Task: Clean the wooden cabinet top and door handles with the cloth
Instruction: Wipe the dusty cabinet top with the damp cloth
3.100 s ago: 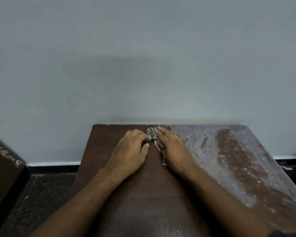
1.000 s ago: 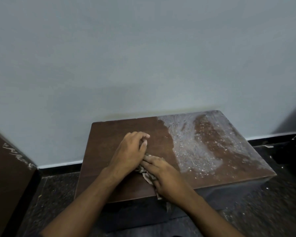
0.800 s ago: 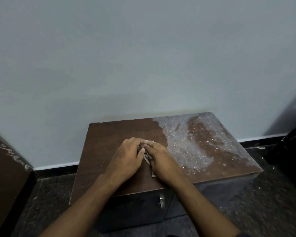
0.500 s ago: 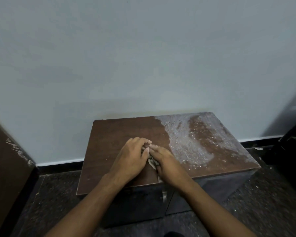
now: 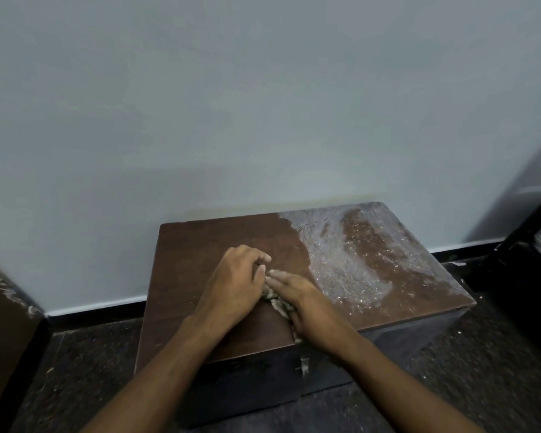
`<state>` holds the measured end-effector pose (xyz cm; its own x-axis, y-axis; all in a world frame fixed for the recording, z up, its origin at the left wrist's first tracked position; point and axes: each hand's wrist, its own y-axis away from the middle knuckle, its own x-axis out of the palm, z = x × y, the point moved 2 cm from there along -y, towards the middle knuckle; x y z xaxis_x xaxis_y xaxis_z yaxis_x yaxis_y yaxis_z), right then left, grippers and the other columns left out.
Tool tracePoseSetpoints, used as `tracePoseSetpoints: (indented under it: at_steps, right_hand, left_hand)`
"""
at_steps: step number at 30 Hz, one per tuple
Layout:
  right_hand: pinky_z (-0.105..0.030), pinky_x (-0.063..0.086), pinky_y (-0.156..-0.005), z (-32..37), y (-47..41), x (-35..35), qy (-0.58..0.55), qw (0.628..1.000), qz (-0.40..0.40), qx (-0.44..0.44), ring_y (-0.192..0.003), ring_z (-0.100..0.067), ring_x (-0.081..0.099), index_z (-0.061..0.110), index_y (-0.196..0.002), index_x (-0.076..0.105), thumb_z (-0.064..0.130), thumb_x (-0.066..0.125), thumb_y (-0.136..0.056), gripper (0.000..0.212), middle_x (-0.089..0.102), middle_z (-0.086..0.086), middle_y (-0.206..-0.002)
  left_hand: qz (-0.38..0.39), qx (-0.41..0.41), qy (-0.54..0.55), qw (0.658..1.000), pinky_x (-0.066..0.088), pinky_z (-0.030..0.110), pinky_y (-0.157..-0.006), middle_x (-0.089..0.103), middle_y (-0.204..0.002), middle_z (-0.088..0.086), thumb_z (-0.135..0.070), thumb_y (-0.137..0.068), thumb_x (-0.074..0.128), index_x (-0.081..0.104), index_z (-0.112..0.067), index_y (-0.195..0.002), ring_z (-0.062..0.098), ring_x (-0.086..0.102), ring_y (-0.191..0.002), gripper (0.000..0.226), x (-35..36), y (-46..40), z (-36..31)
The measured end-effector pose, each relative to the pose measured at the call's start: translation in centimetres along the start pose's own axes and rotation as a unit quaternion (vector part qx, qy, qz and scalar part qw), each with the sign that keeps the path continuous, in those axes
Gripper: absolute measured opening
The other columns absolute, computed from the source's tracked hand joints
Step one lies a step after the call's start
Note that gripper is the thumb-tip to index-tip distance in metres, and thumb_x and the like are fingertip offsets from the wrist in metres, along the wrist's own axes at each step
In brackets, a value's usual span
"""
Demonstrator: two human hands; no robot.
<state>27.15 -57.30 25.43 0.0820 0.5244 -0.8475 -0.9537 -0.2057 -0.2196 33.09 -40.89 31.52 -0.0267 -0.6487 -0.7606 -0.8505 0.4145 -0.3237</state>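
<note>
The wooden cabinet top [image 5: 200, 245] is dark brown and wiped on its left half, while a grey dusty film [image 5: 341, 260] covers the right half. A crumpled grey-white cloth [image 5: 277, 300] lies near the middle of the top, toward the front edge. My right hand [image 5: 303, 303] presses flat on the cloth with straight fingers. My left hand [image 5: 235, 284] rests on the wood right beside it, fingers loosely bent, its thumb side touching the cloth. A metal door handle [image 5: 303, 366] shows on the cabinet front below my right wrist.
The cabinet stands against a pale wall [image 5: 263, 104] with a black skirting. Dark speckled floor [image 5: 85, 370] surrounds it. Brown furniture [image 5: 3, 323] stands at the left, and a dark object [image 5: 534, 276] at the right edge.
Over three seconds both hands drew the cloth from the back edge toward the front, then slid it slightly back to the middle. My view has pulled away from the cabinet.
</note>
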Motion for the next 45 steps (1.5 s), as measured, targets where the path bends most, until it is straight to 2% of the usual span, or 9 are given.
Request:
tracePoseSetpoints:
  at_steps: [3,9,17,23,28,33,37,41,45]
  right_hand:
    - [-0.034,0.029,-0.121,-2.5,-2.3,-0.6,0.008,0.993,-0.05,0.104,-0.145,-0.016,0.034,0.025,-0.152,0.039,0.022,0.05,-0.102,0.051,0.036,0.003,-0.159]
    - [-0.031,0.029,-0.119,1.3,1.7,0.1,0.011,1.0,0.005,0.001,-0.144,-0.008,0.033,0.029,-0.153,0.037,0.037,0.035,-0.099,0.054,0.037,0.009,-0.158]
    - [-0.024,0.019,-0.121,-0.2,-3.0,0.0,0.033,0.995,-0.055,0.078,-0.146,-0.016,0.031,0.024,-0.153,0.039,0.029,0.044,-0.104,0.05,0.036,0.002,-0.159]
    - [-0.03,0.029,-0.119,1.2,1.2,0.2,0.009,1.0,0.009,-0.004,-0.144,-0.008,0.032,0.025,-0.153,0.039,0.042,0.028,-0.097,0.059,0.039,0.008,-0.157]
    - [-0.035,0.026,-0.122,-0.7,-2.5,-0.2,0.041,0.996,-0.044,0.066,-0.147,-0.016,0.03,0.024,-0.154,0.036,0.027,0.047,-0.103,0.052,0.035,0.002,-0.16]
    - [-0.024,0.024,-0.121,1.4,0.3,0.4,-0.015,0.999,-0.036,0.03,-0.143,-0.001,0.031,0.032,-0.153,0.036,0.033,0.042,-0.105,0.049,0.037,0.012,-0.157]
    - [-0.032,0.023,-0.122,0.2,2.4,0.8,0.021,1.0,-0.019,0.006,-0.147,-0.001,0.024,0.032,-0.153,0.036,0.038,0.034,-0.101,0.053,0.032,0.016,-0.159]
    - [-0.027,0.027,-0.121,-1.7,-2.3,0.3,0.018,0.998,-0.048,0.043,-0.144,-0.003,0.03,0.031,-0.153,0.036,0.037,0.039,-0.104,0.05,0.036,0.012,-0.158]
    - [-0.021,0.027,-0.117,-3.4,-7.3,0.2,-0.096,0.985,-0.079,0.123,-0.136,0.009,0.033,0.031,-0.15,0.042,0.05,0.033,-0.106,0.049,0.042,0.014,-0.153]
  left_hand:
    - [0.005,0.003,-0.005,1.0,0.035,0.014,-0.087,0.059,-0.105,-0.015,-0.022,-0.092,0.056,0.064,-0.028,-0.107,0.002,0.049,-0.103,0.018,0.9,-0.3,-0.2]
    - [0.01,-0.005,0.004,1.0,0.032,0.008,-0.078,0.057,-0.107,-0.016,-0.021,-0.093,0.054,0.063,-0.029,-0.11,-0.001,0.046,-0.102,0.02,1.6,-0.6,-0.6]
    - [0.018,-0.008,-0.025,1.0,0.039,0.017,-0.086,0.058,-0.104,-0.016,-0.024,-0.092,0.057,0.062,-0.03,-0.108,0.002,0.05,-0.102,0.018,1.5,-0.7,-0.2]
    - [0.01,-0.006,-0.013,1.0,0.033,0.01,-0.084,0.057,-0.105,-0.017,-0.021,-0.093,0.055,0.063,-0.03,-0.11,-0.002,0.047,-0.102,0.021,1.4,-0.9,-0.4]
    - [0.013,-0.006,-0.02,1.0,0.038,0.017,-0.088,0.057,-0.104,-0.017,-0.023,-0.092,0.056,0.062,-0.031,-0.108,0.001,0.048,-0.102,0.019,1.2,-0.8,-0.5]
    - [0.014,-0.007,-0.016,1.0,0.035,0.01,-0.081,0.056,-0.106,-0.018,-0.024,-0.094,0.054,0.061,-0.031,-0.11,-0.003,0.046,-0.102,0.019,1.4,-1.3,-0.5]
    - [0.003,0.009,-0.022,1.0,0.034,0.007,-0.079,0.057,-0.105,-0.02,-0.023,-0.093,0.055,0.063,-0.031,-0.109,-0.005,0.046,-0.099,0.019,2.0,-2.1,0.2]
    - [-0.001,0.023,-0.028,0.999,0.042,0.016,-0.087,0.057,-0.104,-0.019,-0.026,-0.091,0.056,0.062,-0.03,-0.108,0.0,0.048,-0.101,0.019,2.6,-3.2,0.5]
    - [-0.002,0.044,-0.051,0.998,0.044,0.023,-0.092,0.058,-0.109,-0.015,-0.027,-0.092,0.054,0.06,-0.028,-0.113,0.004,0.048,-0.102,0.022,2.9,-4.8,0.9]
